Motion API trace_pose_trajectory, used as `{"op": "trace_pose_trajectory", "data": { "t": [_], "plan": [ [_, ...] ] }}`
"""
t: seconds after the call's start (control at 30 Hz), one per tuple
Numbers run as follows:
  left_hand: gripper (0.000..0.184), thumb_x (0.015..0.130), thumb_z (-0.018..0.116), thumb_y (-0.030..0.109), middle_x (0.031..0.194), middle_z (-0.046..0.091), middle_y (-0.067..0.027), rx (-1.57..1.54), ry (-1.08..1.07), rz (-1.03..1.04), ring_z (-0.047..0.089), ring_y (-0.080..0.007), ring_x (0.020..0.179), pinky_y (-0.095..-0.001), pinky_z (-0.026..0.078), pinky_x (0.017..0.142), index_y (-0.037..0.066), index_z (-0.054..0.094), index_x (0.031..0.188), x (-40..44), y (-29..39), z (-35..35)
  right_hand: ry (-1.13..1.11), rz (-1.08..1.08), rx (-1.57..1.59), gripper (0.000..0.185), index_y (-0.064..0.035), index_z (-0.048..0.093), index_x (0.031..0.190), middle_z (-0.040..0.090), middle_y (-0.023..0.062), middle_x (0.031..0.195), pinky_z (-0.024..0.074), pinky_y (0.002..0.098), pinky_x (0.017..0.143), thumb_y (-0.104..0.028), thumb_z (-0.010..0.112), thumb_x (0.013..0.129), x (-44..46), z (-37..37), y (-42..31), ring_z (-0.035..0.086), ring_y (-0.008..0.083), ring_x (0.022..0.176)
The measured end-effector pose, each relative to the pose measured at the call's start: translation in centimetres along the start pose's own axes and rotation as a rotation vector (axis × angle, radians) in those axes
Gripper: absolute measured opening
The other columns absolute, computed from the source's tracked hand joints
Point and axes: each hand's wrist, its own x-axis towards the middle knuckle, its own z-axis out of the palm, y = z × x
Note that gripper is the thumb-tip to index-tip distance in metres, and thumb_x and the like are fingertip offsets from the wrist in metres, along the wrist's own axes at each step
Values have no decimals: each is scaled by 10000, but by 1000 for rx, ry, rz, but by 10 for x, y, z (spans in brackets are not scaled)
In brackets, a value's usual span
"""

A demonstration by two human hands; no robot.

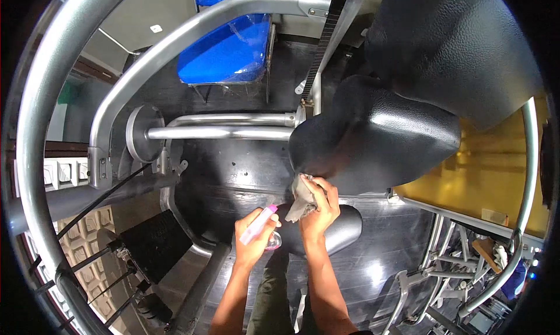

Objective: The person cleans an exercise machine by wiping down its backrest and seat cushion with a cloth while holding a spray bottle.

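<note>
My left hand [252, 240] is wrapped round a spray bottle with a pink-and-white trigger head [257, 225] and a clear body, part of which shows below the fingers. In my right hand [322, 208] is a crumpled greyish cloth [301, 200], held at the edge of a black padded seat [373, 142]. Whether the cloth presses on the seat I cannot tell. Beneath my hands lies a smaller black pad [344, 227], partly hidden by my right forearm.
Silver tubular frames [221, 134] surround the seat. A blue chair [224, 52] stands at the back, and a large black backrest [455, 43] rises at the upper right. Beside it is a yellow panel [484, 172]. A black pedal-like plate [156, 241] is at lower left.
</note>
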Motion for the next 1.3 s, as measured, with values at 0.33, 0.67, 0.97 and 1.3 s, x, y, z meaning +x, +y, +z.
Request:
{"op": "trace_pose_trajectory", "data": {
  "t": [0.33,0.67,0.97,1.3],
  "plan": [
    [71,881,646,60,745,682,-52,-60,43,11,543,-60,527,-218,436,501,-10,659,876,-5,6,-16,-382,-398,-292,461,-208,693,1107,654,-41,1032,530,309,690,-34,622,686,81,-41,-59,598,189,902],
    [190,926,592,165,743,668,-113,-43,102,35,569,-131,505,-251,430,467,5,616,827,-16,3,-21,-937,-892,-973,138,-132,722,841,652,1,811,466,337,615,-192,665,730,87,35,-63,541,191,867],
    [79,856,609,47,741,677,-83,-70,97,-15,554,-98,521,-246,447,490,-11,650,822,-27,-5,-26,-1003,-688,-1094,132,-156,747,875,666,23,828,408,381,525,-195,651,792,84,60,-85,560,252,882],
    [133,880,654,117,732,670,-68,-23,110,-10,550,-88,536,-241,450,502,-3,657,825,-37,-13,-26,-890,-932,-1245,81,-150,696,720,555,9,666,326,313,483,-223,660,719,48,59,-49,507,191,714]
  ]
}}
